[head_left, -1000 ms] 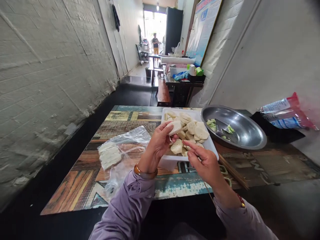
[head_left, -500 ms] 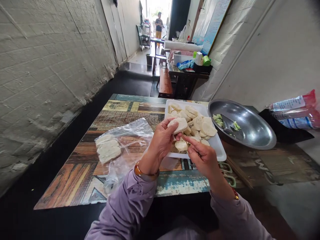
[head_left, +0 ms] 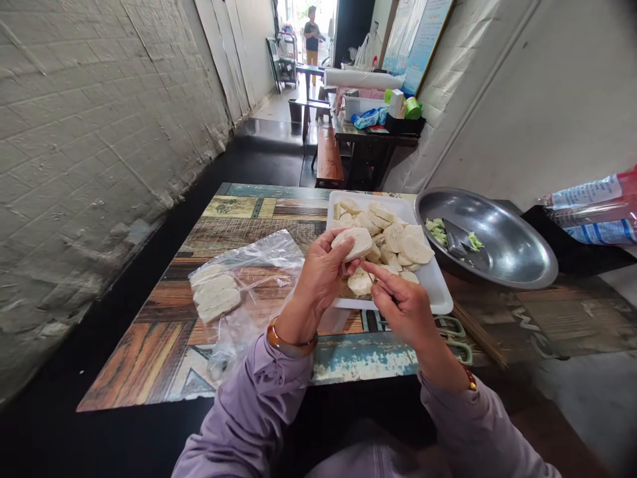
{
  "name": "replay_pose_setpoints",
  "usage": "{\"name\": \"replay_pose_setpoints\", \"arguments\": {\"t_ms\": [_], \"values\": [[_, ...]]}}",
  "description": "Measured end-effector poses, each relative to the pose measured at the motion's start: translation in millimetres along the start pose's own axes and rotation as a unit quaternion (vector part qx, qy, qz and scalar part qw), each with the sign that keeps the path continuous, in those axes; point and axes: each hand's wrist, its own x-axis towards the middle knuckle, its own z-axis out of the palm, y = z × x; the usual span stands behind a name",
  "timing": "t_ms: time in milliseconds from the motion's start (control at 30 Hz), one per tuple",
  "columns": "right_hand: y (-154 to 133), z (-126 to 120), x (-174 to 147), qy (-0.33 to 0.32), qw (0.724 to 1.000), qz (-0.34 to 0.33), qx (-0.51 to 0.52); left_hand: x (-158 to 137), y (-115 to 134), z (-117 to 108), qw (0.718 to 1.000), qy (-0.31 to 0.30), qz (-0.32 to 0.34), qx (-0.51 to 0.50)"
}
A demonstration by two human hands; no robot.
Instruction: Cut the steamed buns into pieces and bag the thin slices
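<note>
My left hand is closed around a pale, thick oval slice that looks like steamed bun. Close beside it, my right hand pinches a thin wooden skewer, its tip pointed at the slice's lower edge. Whether the tip has gone in is hidden by fingers. Beneath both hands, a white tray carries a heap of similar slices. To the left, several slices lie in a row in a clear plastic bag.
Right of the tray stands a steel basin with chopped greens and a dark blade-like piece. Green-handled scissors and a bundle of skewers lie by my right wrist. A bench and a person are farther back.
The view has shifted slightly. Both hands keep nearly the same pose, with the slice and the skewer still held close together over the tray.
</note>
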Motion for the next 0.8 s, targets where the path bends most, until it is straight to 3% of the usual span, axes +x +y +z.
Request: {"name": "replay_pose_setpoints", "arguments": {"t_ms": [433, 800], "values": [[-0.3, -0.3, 0.9, -0.008, 0.999, 0.039, 0.009, -1.6, -2.0, 1.7, 0.999, 0.017, 0.013, 0.029], [5.7, 1.1, -2.3, 0.011, 0.997, 0.064, 0.047, -3.7, -6.7, 3.3, 0.991, 0.024, 0.090, 0.096]]}}
